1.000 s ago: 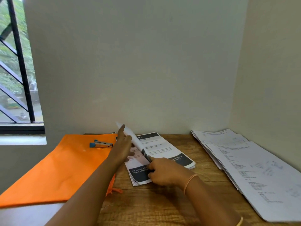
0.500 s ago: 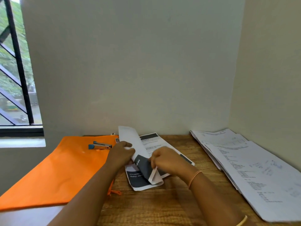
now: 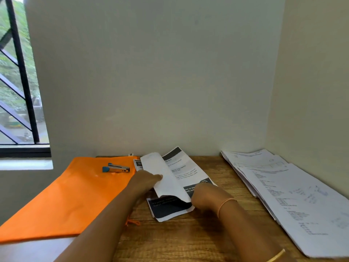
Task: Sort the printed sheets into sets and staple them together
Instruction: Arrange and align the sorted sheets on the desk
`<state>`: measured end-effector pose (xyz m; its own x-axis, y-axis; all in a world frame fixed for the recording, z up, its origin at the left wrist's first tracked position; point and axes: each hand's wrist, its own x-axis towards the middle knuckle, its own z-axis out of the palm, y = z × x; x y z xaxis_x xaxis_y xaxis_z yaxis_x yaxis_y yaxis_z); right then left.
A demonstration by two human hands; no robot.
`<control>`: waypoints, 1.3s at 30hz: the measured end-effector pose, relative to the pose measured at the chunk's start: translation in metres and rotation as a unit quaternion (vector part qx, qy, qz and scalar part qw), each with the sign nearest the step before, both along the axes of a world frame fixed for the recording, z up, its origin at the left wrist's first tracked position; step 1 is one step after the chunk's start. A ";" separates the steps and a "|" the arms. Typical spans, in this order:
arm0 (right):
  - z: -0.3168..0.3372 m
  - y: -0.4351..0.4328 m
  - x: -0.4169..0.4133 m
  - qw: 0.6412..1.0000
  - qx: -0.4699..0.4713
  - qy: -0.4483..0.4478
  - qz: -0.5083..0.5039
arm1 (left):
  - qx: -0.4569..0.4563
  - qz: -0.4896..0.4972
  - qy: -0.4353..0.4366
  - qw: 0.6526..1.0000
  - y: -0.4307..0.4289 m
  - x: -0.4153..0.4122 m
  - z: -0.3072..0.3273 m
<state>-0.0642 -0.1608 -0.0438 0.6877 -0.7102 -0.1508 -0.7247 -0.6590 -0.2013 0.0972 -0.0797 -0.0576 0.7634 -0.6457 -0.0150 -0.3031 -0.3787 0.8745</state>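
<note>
Orange cloth bag (image 3: pixel 66 195) lies flat on the left part of the wooden desk (image 3: pixel 179 242), and one stapler (image 3: pixel 116 167) with a blue end rests on it near its far edge. Just right of the bag sits one small pile (image 3: pixel 166 210) of printed sheets with dark bands. Two hands work there: the left hand (image 3: pixel 145 183) grips the left edge of one lifted sheet (image 3: pixel 170 183), curled up off the pile with its blank side showing, and the right hand (image 3: pixel 205 195) pinches that sheet's near corner, fingers curled. Well right of the bag, one large spread (image 3: pixel 292 195) of printed sheets runs along the side wall. Plain pale walls meet in a corner; one barred window (image 3: pixel 17 82) opens above and left of the bag.
</note>
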 end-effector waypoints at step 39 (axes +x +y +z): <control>-0.022 -0.019 0.019 0.911 0.092 -0.400 -0.025 | 0.154 -0.046 -0.168 0.973 0.001 0.001 -0.005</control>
